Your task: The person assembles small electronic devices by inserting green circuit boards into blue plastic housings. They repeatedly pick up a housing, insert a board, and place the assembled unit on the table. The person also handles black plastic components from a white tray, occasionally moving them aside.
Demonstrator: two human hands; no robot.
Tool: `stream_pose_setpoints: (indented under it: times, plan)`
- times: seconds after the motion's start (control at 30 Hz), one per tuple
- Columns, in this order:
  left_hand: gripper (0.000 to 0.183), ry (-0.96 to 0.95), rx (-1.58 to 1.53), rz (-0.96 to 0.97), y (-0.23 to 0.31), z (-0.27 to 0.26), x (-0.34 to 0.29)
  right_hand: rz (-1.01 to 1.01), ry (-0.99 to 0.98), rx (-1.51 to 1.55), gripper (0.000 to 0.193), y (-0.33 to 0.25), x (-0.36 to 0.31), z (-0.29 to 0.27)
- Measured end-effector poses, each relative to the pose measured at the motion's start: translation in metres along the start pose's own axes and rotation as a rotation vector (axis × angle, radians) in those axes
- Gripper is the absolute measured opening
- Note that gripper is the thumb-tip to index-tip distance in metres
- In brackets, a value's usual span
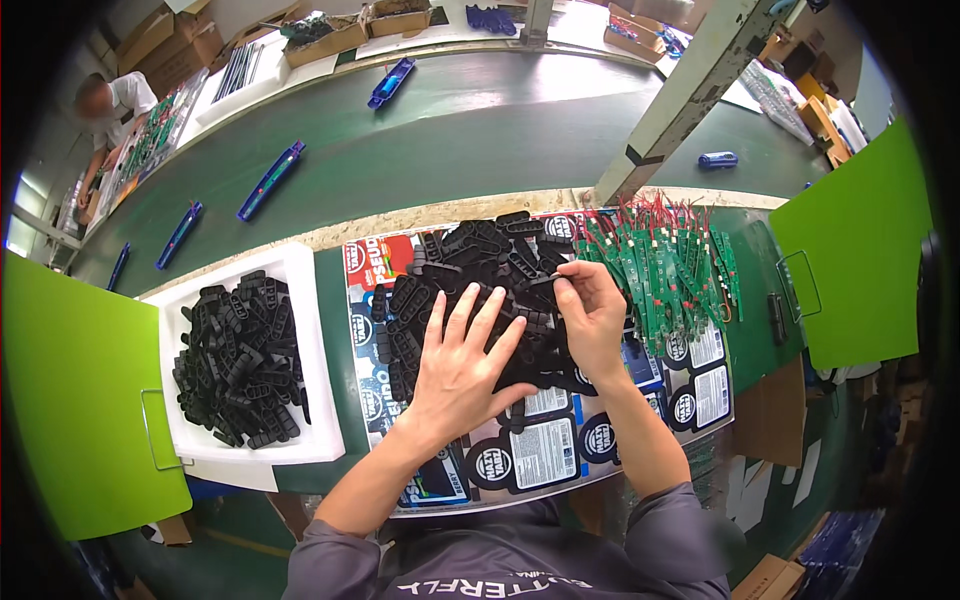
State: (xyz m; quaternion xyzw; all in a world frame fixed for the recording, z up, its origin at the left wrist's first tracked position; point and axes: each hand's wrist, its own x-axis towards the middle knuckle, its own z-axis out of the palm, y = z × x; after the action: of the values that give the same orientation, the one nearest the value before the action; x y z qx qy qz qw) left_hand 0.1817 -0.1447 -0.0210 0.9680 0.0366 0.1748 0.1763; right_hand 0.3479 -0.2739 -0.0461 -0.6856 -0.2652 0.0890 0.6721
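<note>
In front of me a heap of small black plastic parts with slots (485,250) lies on a printed sheet (545,455). My left hand (465,355) rests flat over the near left of this heap, its fingers spread. At the heap's right side my right hand (593,318) pinches one black plastic part (545,281) between thumb and forefinger. Right of that hand, a pile of narrow green circuit boards (660,265) with red wires lies on the same sheet.
A white foam tray (322,380) at left holds more black parts. Beyond the bench runs a green conveyor belt (450,140) carrying several blue casings (271,181). A metal post (690,100) rises at the far right. Green panels (850,250) flank both sides. Another person (125,110) sits far left.
</note>
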Motion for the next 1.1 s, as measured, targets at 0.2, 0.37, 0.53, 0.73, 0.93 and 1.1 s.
stream_pose_setpoints:
  times: [0.2,0.37,0.53,0.73,0.93,1.1]
  plan:
    - [0.084,-0.009,-0.012,0.011,0.002,-0.006,0.002,0.012,-0.012,0.008,0.015,0.001,0.000,-0.001]
    - [0.100,-0.158,-0.078,0.137,0.005,-0.022,-0.003,0.007,0.014,0.033,0.014,0.005,0.001,0.000]
    - [0.105,-0.269,-0.071,0.119,0.009,-0.023,-0.005,0.009,0.014,0.027,0.014,0.006,0.002,0.000]
    - [0.088,-0.182,-0.030,0.155,0.012,-0.010,-0.003,0.007,0.018,0.007,0.014,0.010,0.000,-0.003]
    - [0.086,-0.157,-0.046,0.131,0.015,-0.017,-0.003,-0.040,-0.037,-0.144,0.013,0.000,-0.003,0.004]
    - [0.084,-0.083,-0.030,0.148,0.014,-0.015,-0.002,-0.076,-0.023,-0.167,0.015,-0.002,-0.003,0.000]
